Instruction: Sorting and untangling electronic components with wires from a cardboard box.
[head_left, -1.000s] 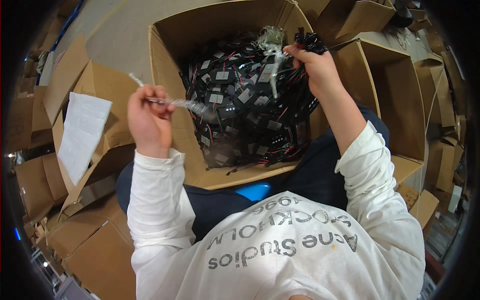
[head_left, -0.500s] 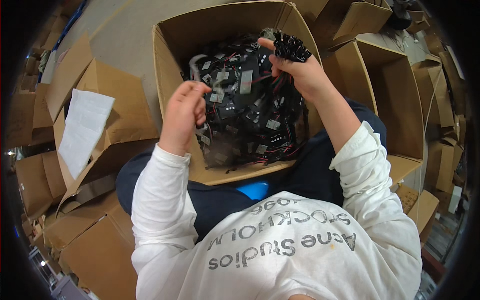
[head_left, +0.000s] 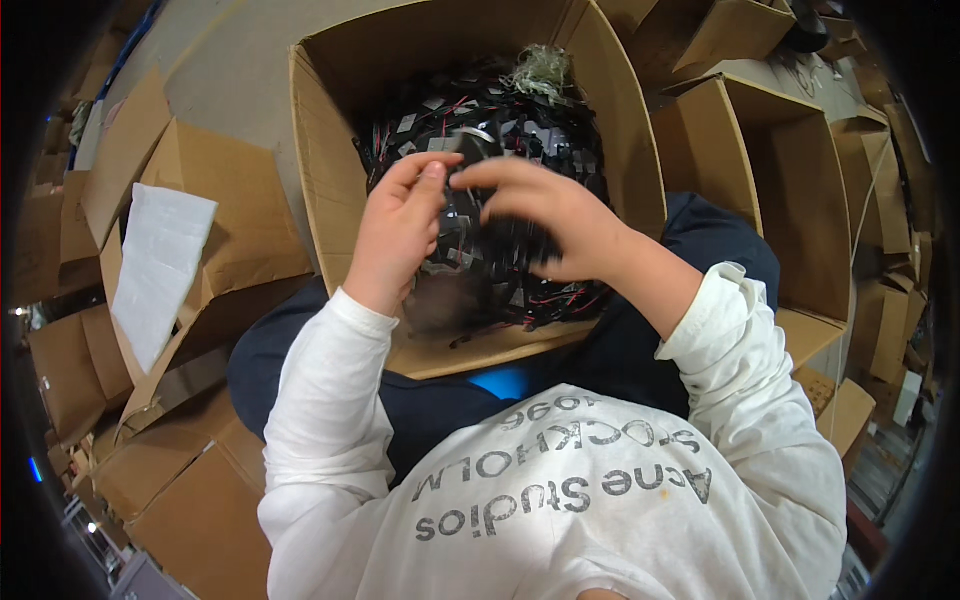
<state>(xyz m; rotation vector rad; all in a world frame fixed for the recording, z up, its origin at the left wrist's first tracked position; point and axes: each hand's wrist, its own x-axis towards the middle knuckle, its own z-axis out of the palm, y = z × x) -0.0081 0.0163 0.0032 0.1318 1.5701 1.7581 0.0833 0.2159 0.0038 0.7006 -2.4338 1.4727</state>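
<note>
Over the open cardboard box (head_left: 330,150) of tangled black wired parts (head_left: 520,130), the left hand (head_left: 400,235) and right hand (head_left: 550,215) meet fingertip to fingertip, both pinching one small dark piece (head_left: 470,165).

Even, fairly bright overhead light; strong fisheye bending with a black vignette at the rim. The right hand (head_left: 560,215) is motion-blurred, casting soft shadows.
</note>
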